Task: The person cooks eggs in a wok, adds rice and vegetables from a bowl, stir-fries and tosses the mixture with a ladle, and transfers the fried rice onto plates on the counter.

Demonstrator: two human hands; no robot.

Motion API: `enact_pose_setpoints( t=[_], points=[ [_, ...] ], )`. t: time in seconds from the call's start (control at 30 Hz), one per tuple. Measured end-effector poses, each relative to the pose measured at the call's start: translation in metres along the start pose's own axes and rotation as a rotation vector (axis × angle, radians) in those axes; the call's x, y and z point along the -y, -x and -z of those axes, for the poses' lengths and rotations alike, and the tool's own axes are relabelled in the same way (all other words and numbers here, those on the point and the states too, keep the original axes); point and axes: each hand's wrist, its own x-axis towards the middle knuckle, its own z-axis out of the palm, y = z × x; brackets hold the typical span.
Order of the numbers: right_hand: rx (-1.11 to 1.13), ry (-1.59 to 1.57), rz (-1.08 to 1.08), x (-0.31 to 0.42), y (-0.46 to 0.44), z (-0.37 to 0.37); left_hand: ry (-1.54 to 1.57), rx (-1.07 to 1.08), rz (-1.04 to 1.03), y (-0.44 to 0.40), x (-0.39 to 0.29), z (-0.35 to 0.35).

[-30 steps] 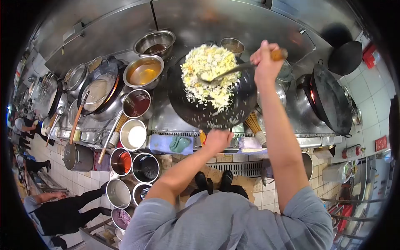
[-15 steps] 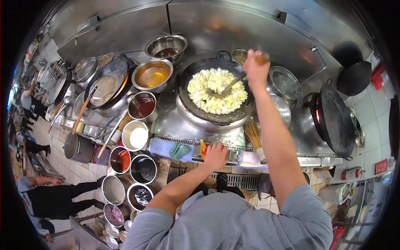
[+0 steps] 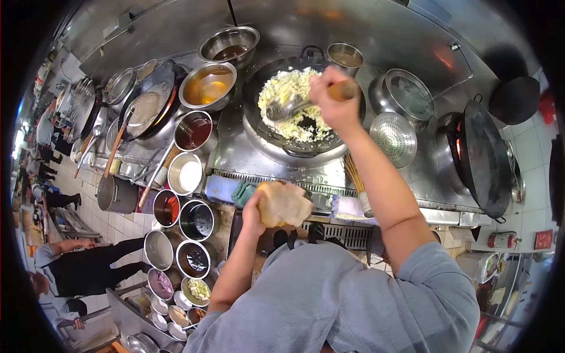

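My right hand (image 3: pixel 334 100) is closed around the wooden handle of a metal ladle (image 3: pixel 285 108). The ladle's bowl is in a large black wok (image 3: pixel 252 97), over the pale yellow-and-white chopped food (image 3: pixel 282 84). Part of the wok's dark bottom shows through the food. Close to my body, my left hand (image 3: pixel 253 216) grips a pale, partly see-through plastic bag (image 3: pixel 286 205) with some yellow on it. I cannot make out what is inside the bag. A green cloth (image 3: pixel 242 192) lies just beyond that hand.
Two steel bowls, one with yellow liquid (image 3: pixel 209 86), stand left of the wok. Several pots of sauces and powders (image 3: pixel 195 220) line the left side. A perforated strainer (image 3: pixel 394 140) and a bamboo brush (image 3: pixel 358 185) are on the right, with another wok (image 3: pixel 485 159) beyond. Co-workers stand at far left.
My left hand has left the counter edge and now holds up the bag. My right hand has moved left and nearer with the ladle, whose bowl now shows; the food is more spread out.
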Motion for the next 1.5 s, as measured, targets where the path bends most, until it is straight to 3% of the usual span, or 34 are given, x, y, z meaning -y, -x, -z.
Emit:
enact_pose_setpoints(
  t=[0.07, 0.1, 0.13, 0.17, 0.23, 0.3, 0.33, 0.37, 0.4, 0.43, 0.47, 0.5, 0.57, 0.6, 0.67, 0.7, 0.83, 0.87, 0.9, 0.93, 1.0, 1.03, 1.13, 1.17, 1.2, 1.27, 1.4, 1.5],
  points=[
    [0.027, 0.021, 0.05, -0.035, -0.021, 0.013, 0.225, 0.183, 0.028, 0.014, -0.014, -0.009],
    [-0.097, 0.031, -0.084, -0.035, -0.045, 0.025, 0.212, 0.202, 0.024, 0.007, -0.016, -0.005],
    [-0.226, 0.043, -0.227, -0.021, -0.065, 0.04, 0.194, 0.216, 0.027, 0.0, -0.02, -0.002],
    [-0.273, -0.092, -0.185, 0.003, -0.075, 0.06, 0.13, 0.08, -0.064, 0.007, -0.032, -0.023],
    [-0.314, -0.221, -0.162, 0.011, -0.071, 0.071, -0.098, -0.011, -0.338, 0.022, -0.053, -0.071],
    [-0.451, -0.067, -0.089, -0.014, -0.044, 0.062, -0.65, -0.047, -0.513, 0.021, -0.057, -0.11],
    [-0.299, -0.043, 0.024, -0.069, -0.032, 0.054, -0.927, 0.122, -0.783, 0.001, -0.052, -0.118],
    [-0.247, -0.139, -0.1, -0.057, -0.039, 0.045, -1.192, 0.306, -1.058, -0.021, -0.043, -0.124],
    [-0.191, -0.236, -0.226, -0.036, -0.052, 0.036, -1.422, 0.322, -1.165, -0.032, -0.033, -0.129],
    [-0.199, -0.232, -0.253, -0.005, -0.044, 0.037, -1.715, 0.405, -0.934, -0.036, -0.03, -0.135],
    [-0.175, -0.203, -0.209, 0.034, -0.04, 0.037, -1.714, 0.407, -0.934, -0.036, -0.024, -0.134],
    [-0.136, -0.182, -0.147, 0.051, -0.045, 0.034, -1.764, 0.426, -1.121, -0.038, -0.021, -0.134],
    [-0.128, -0.169, -0.137, 0.007, -0.018, 0.024, -1.754, 0.508, -1.349, -0.03, -0.031, -0.133],
    [-0.142, -0.14, -0.136, -0.01, -0.004, 0.024, -1.761, 0.517, -1.33, -0.034, -0.039, -0.127],
    [-0.219, -0.164, -0.17, -0.039, -0.039, 0.037, -1.621, 0.688, -0.926, -0.052, -0.059, -0.128],
    [-0.27, -0.192, -0.125, -0.039, -0.058, 0.044, -1.679, 0.602, -1.084, -0.07, -0.05, -0.119],
    [-0.264, -0.248, -0.026, -0.031, -0.068, 0.026, -1.851, 0.498, -1.228, -0.077, -0.048, -0.121],
    [-0.261, -0.182, -0.017, -0.043, -0.051, 0.016, -1.854, 0.503, -1.227, -0.075, -0.047, -0.12],
    [-0.234, 0.244, -0.208, -0.082, -0.055, 0.021, -1.918, 0.512, -1.159, -0.074, -0.047, -0.121],
    [-0.235, 0.243, -0.185, -0.059, -0.078, 0.015, -1.972, 0.5, -1.113, -0.077, -0.052, -0.128],
    [-0.141, -0.054, -0.362, -0.017, -0.108, 0.005, -1.919, 0.539, -1.055, -0.077, -0.043, -0.116],
    [-0.143, -0.052, -0.338, -0.014, -0.109, 0.004, -1.859, 0.566, -1.029, -0.085, -0.046, -0.118],
    [-0.164, -0.158, -0.002, -0.031, -0.071, -0.009, -1.675, 0.566, -1.077, -0.099, -0.051, -0.122],
    [-0.117, -0.287, -0.095, -0.06, -0.066, -0.012, -1.71, 0.6, -1.017, -0.103, -0.05, -0.12],
    [-0.114, -0.285, -0.083, -0.062, -0.087, -0.01, -1.743, 0.63, -0.961, -0.106, -0.052, -0.121],
    [-0.163, 0.103, -0.095, -0.054, -0.12, 0.002, -1.782, 0.645, -0.953, -0.094, -0.046, -0.12],
    [-0.317, -0.247, 0.009, -0.057, -0.106, 0.003, -1.908, 0.515, -1.041, -0.094, -0.039, -0.127],
    [-0.188, -0.165, -0.169, -0.066, -0.124, -0.012, -1.936, 0.472, -1.03, -0.089, -0.05, -0.134]
  ],
)
